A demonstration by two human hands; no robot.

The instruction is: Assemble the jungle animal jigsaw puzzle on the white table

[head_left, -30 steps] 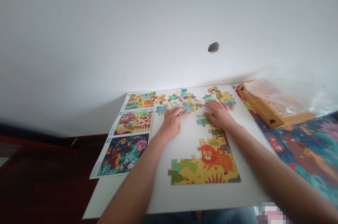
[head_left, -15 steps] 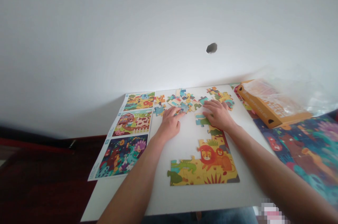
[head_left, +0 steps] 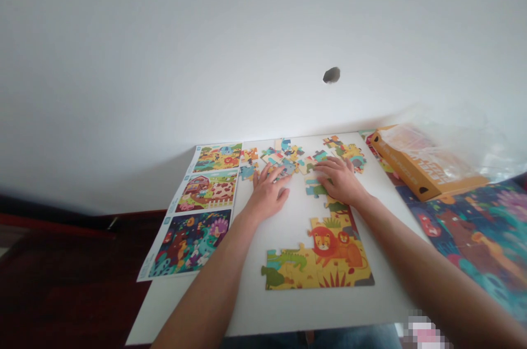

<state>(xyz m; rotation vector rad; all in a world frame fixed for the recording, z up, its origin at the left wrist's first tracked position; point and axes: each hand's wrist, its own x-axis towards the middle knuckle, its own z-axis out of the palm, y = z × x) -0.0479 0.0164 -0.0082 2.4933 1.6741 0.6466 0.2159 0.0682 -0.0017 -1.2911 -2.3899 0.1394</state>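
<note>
The person's left hand (head_left: 269, 192) lies palm down on the white counter (head_left: 288, 310) with its fingers spread and nothing gripped. Its fingertips touch the near edge of a scatter of loose, brightly coloured cardboard jigsaw pieces (head_left: 288, 156) spread along the far side of the counter.

The right hand (head_left: 340, 180) is also flat and unclenched, palm down, with the fingers stretched to the left. They rest at the scatter's near edge, and the hand partly covers a small teal and green joined cluster of pieces (head_left: 312, 189) just under it. Whether the thumb pinches a piece I cannot tell.

Below that cluster, nearer the person, lies the partly assembled yellow jigsaw picture with an orange lion and a green crocodile (head_left: 325, 255). It lies flat, and a narrow column of fitted pieces runs up its right side to the right wrist.

To the left of the left forearm, a long printed paper sheet with three colourful sample pictures (head_left: 197, 212) lies flat and overhangs the counter's left edge.

To the right, an orange cardboard box (head_left: 415, 173) lies on its side with a crumpled clear plastic bag (head_left: 448, 143) over it. Both lie on a large dark blue finished jigsaw picture (head_left: 477, 234). The white wall behind bears a small dark spot (head_left: 331, 75).
</note>
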